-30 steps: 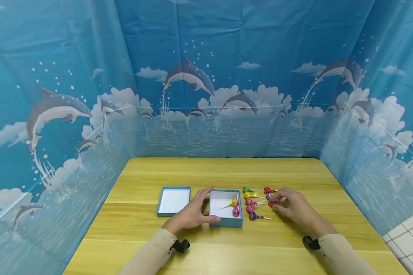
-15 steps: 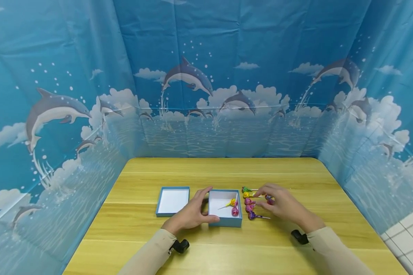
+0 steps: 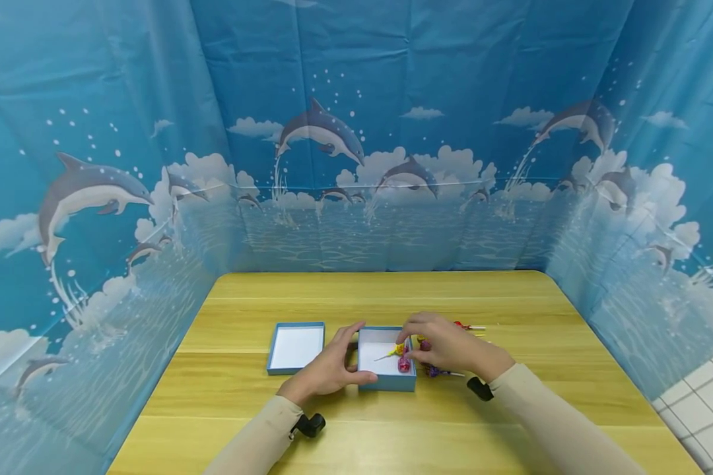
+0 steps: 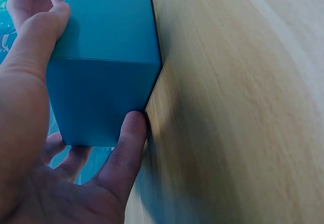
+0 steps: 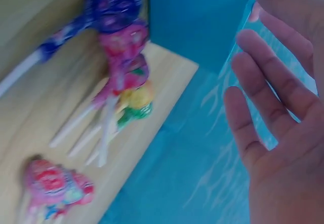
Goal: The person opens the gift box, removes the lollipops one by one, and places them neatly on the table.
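Observation:
My left hand (image 3: 333,369) holds an open blue box (image 3: 387,382) with a white inside. In the left wrist view its thumb and fingers (image 4: 132,125) span a corner of the box. Inside the box lie a yellow lollipop (image 3: 399,348) and a pink lollipop (image 3: 404,364). My right hand (image 3: 442,343) reaches over the box's right wall, its thumb and forefinger at these two lollipops, with no lollipop seen lifted. Its other fingers (image 5: 245,112) are loosely extended in the right wrist view.
The white-lined lid (image 3: 297,348) lies left of the box. Right of it, lollipops lie on the wooden table (image 3: 356,435), among them a purple one (image 5: 114,6), pink ones (image 5: 126,41) and a green one (image 5: 136,113). A second lollipop group (image 5: 55,186) lies apart.
My right hand has moved left from the lollipop group on the right, across the others, to the box. My left hand stays at the box, and the two lollipops inside lie as before.

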The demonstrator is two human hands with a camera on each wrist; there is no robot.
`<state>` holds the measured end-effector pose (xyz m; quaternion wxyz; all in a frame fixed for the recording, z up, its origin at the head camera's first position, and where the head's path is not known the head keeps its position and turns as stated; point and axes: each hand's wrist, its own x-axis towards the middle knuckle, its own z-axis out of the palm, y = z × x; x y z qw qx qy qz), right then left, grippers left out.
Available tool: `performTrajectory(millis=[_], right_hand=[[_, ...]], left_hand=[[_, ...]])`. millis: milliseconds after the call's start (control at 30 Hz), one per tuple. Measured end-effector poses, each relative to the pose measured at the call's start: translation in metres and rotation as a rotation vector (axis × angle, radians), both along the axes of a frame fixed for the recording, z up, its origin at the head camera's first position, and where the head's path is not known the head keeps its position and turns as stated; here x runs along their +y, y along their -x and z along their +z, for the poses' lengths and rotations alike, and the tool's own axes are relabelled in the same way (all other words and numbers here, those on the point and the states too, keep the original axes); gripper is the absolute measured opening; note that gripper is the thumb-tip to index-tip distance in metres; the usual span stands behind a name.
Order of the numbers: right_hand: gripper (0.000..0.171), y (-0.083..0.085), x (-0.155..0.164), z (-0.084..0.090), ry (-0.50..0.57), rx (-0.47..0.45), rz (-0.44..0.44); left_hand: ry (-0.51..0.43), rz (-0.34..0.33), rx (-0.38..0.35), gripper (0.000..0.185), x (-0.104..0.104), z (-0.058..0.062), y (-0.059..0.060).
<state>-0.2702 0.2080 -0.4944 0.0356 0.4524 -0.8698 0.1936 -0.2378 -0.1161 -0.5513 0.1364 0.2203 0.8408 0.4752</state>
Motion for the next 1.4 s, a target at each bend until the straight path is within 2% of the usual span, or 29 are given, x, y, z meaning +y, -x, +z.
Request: performTrajectory(millis=[200, 433, 600, 767, 967, 1400], right_hand=[[0.02, 0.009, -0.023, 0.01, -0.123, -0.081, 0.088], [0.019, 0.018, -0.046, 0.02, -0.261, -0.246, 0.162], [0.015, 0.022, -0.057, 0.023, -0.365, -0.337, 0.151], [0.015, 0.023, -0.063, 0.024, -0.422, -0.337, 0.125], [0.016, 0.023, -0.063, 0.021, -0.409, -0.369, 0.095], [0.011, 0.025, -0.057, 0.008, -0.23, -0.389, 0.133]], left_hand=[[0.021, -0.006, 0.01, 0.113, -0.002, 0.001, -0.001], [0.04, -0.003, 0.038, 0.113, -0.002, 0.002, -0.002], [0.044, -0.005, 0.044, 0.113, -0.002, 0.002, -0.002], [0.045, -0.008, 0.049, 0.113, -0.001, 0.004, -0.001], [0.036, -0.013, 0.048, 0.112, -0.001, 0.004, -0.001], [0.068, 0.001, 0.069, 0.114, -0.002, 0.003, -0.002]])
